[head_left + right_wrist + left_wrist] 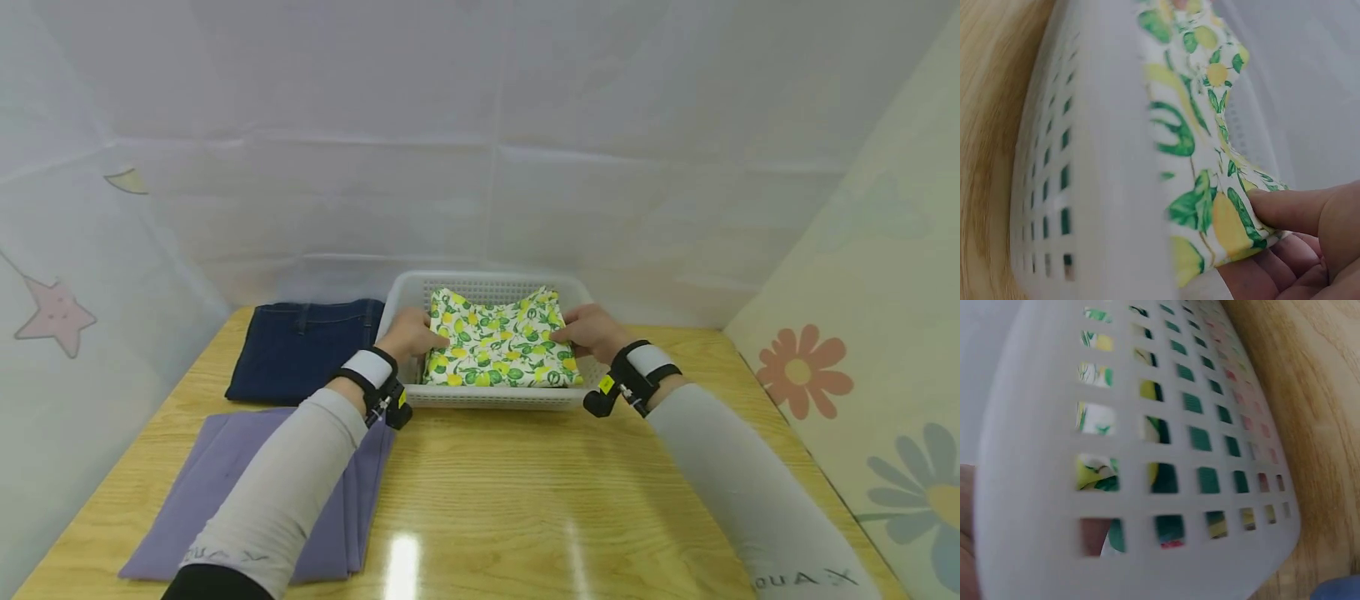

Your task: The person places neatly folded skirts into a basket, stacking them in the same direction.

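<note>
A folded lemon-print cloth (498,346), white with yellow fruit and green leaves, lies in the white plastic basket (495,400). At its left side my left hand (409,333) pinches the edge, thumb on top. My right hand (596,331) holds the opposite side; in the right wrist view the thumb of that hand (1310,244) presses on the cloth (1210,206) with the fingers beneath. Through the basket wall (1141,556) in the left wrist view, green and reddish cloth shows below the lemon print. Most of my left hand is hidden in that view.
Folded dark blue jeans (303,350) lie left of the basket. Nearer me, a folded purple cloth (202,500) lies partly under my left forearm. The wooden table (510,492) meets a white curtain wall (487,167) behind the basket and a flower-patterned panel (862,333) at right.
</note>
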Demonstrator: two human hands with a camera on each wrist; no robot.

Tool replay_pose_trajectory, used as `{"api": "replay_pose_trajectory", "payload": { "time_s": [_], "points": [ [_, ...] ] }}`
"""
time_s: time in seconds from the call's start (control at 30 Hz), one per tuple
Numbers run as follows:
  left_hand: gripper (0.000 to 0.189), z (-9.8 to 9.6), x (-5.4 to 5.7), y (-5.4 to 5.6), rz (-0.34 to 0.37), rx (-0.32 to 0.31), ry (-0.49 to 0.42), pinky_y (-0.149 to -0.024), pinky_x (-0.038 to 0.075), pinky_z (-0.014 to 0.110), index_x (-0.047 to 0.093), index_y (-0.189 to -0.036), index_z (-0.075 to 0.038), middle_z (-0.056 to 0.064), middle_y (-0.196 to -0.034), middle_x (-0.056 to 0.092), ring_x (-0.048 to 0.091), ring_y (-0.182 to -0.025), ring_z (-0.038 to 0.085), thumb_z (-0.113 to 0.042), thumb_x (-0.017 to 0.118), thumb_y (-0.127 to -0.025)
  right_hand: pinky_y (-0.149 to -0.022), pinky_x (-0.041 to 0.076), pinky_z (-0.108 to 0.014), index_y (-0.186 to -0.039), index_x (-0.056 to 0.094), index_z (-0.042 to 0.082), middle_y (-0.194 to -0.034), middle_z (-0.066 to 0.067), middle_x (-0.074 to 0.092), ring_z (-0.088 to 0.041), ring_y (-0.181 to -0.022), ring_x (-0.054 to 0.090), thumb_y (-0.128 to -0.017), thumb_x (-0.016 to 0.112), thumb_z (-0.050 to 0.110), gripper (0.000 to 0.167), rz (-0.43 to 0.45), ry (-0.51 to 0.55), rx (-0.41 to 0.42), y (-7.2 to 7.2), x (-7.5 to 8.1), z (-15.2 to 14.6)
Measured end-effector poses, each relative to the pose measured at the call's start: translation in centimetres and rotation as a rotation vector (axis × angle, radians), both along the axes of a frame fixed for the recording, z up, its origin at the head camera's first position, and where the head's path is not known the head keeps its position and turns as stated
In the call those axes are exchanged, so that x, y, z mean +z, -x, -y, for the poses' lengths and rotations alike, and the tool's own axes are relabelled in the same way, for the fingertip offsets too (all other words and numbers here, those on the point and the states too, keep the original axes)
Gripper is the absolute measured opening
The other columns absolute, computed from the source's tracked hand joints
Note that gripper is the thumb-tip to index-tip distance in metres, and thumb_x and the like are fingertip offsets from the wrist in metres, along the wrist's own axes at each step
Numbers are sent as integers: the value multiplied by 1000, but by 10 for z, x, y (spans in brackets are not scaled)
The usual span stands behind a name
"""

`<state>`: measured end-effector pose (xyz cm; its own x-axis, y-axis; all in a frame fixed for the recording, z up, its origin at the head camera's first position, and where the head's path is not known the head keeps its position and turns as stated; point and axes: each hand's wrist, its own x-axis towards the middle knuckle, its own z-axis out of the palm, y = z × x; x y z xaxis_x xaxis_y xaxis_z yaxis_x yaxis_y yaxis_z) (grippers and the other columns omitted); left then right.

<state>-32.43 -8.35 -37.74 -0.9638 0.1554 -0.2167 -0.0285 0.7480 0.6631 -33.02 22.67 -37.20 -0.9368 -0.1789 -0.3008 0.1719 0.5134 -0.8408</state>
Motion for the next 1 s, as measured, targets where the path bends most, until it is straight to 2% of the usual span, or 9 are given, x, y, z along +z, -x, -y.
{"api": "replay_pose_trajectory", "payload": {
  "time_s": [0.13, 0.3, 0.4, 0.53, 0.63, 0.73, 0.83, 0.9, 1.0],
  "points": [
    [55, -2, -7, 1, -8, 15, 10, -44, 32, 25, 33, -52, -16, -5, -45, 31, 40, -42, 13, -21, 72, -90, -63, 50, -27, -70, 42, 11, -67, 4, 40, -10, -58, 51, -94, 65, 6, 33, -43, -122, 0, -2, -2, 6],
    [59, -3, -13, 1, -14, 50, 3, -43, 28, 24, 29, -51, -17, -6, -47, 21, 30, -38, 10, -20, 74, -89, -64, 52, -29, -64, 35, 13, -58, 6, 29, -9, -49, 45, -92, 67, 5, 43, -82, -221, 5, -5, -1, 10],
    [60, -4, -14, 0, -14, 57, 9, -43, 28, 24, 29, -49, -17, -6, -46, 22, 28, -38, 10, -21, 74, -89, -62, 52, -29, -61, 25, 15, -55, 6, 17, -10, -43, 36, -90, 67, 4, 53, -108, -303, 49, -6, 0, 12],
    [57, -5, -14, -2, -10, 49, 48, -42, 29, 24, 33, -49, -17, -6, -45, 25, 29, -39, 9, -22, 74, -89, -59, 51, -28, -58, 23, 17, -55, 7, 13, -10, -40, 37, -87, 69, 2, 57, -121, -398, 92, -6, 0, 14],
    [45, -6, -12, -4, 3, 58, 78, -44, 32, 25, 44, -57, -13, -5, -48, 31, 33, -42, 10, -24, 73, -90, -54, 46, -25, -55, 24, 18, -53, 7, 14, -11, -40, 45, -85, 72, 3, 58, -146, -496, 121, -6, -3, 16],
    [28, -8, -10, -6, 11, 69, 99, -48, 36, 26, 57, -76, -6, -2, -55, 39, 40, -48, 12, -24, 73, -90, -49, 38, -21, -51, 26, 18, -50, 8, 17, -11, -38, 47, -84, 73, 7, 59, -198, -613, 154, -5, -8, 17],
    [25, -8, -8, -9, 2, 67, 110, -51, 38, 27, 61, -92, -1, 0, -62, 45, 44, -53, 13, -23, 73, -90, -46, 34, -20, -48, 29, 19, -46, 8, 21, -12, -38, 48, -84, 75, 10, 59, -246, -691, 173, -5, -11, 18],
    [24, -8, -6, -11, -10, 56, 120, -51, 37, 26, 61, -88, -2, 0, -62, 44, 44, -53, 13, -23, 72, -91, -45, 36, -20, -46, 32, 19, -43, 8, 24, -16, -40, 53, -84, 75, 11, 58, -262, -713, 182, -7, -10, 19],
    [31, -7, -2, -15, -50, 34, 128, -48, 35, 25, 54, -69, -8, -2, -55, 38, 40, -48, 12, -21, 71, -92, -45, 38, -20, -46, 34, 18, -42, 8, 27, -19, -43, 57, -85, 73, 10, 56, -276, -711, 196, -12, -6, 19]
  ]
}}
